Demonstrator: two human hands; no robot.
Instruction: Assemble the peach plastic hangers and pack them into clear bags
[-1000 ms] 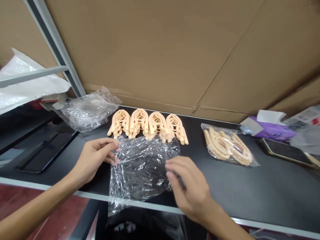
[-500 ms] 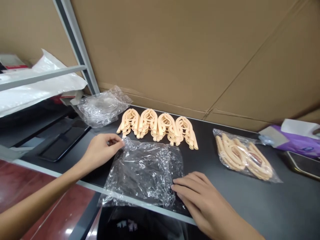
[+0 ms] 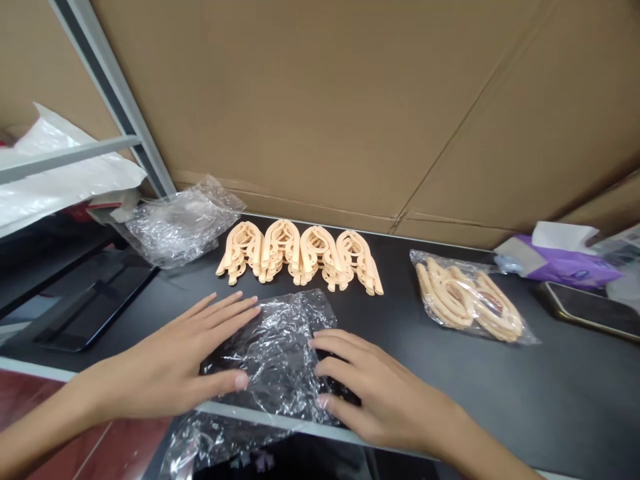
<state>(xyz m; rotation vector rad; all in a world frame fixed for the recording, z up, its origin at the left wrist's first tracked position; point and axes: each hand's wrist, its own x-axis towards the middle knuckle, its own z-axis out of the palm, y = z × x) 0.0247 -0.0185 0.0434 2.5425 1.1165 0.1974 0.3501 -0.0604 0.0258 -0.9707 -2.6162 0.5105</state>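
A clear plastic bag (image 3: pixel 280 353) lies crumpled on the black tabletop, its lower end hanging over the front edge. My left hand (image 3: pixel 185 350) rests on its left side, fingers stretched out and spread. On the right side of the bag, my right hand (image 3: pixel 370 380) touches it with bent fingers held apart. Just behind the bag, a row of cream folding hangers (image 3: pixel 317 257) lies in several stacked sets. Farther right is a clear bag of cream hangers (image 3: pixel 467 297).
Crumpled clear plastic (image 3: pixel 183 220) lies at the back left, near a dark flat tablet-like object (image 3: pixel 100 303). At the right are a purple tissue pack (image 3: pixel 565 263) and a phone (image 3: pixel 593 310). A metal frame post (image 3: pixel 115 93) and cardboard wall (image 3: pixel 325 113) stand behind.
My left hand has gone from pinching the bag's top corner to lying spread on it. The bag has shifted toward the front edge, and my right hand has moved left onto it.
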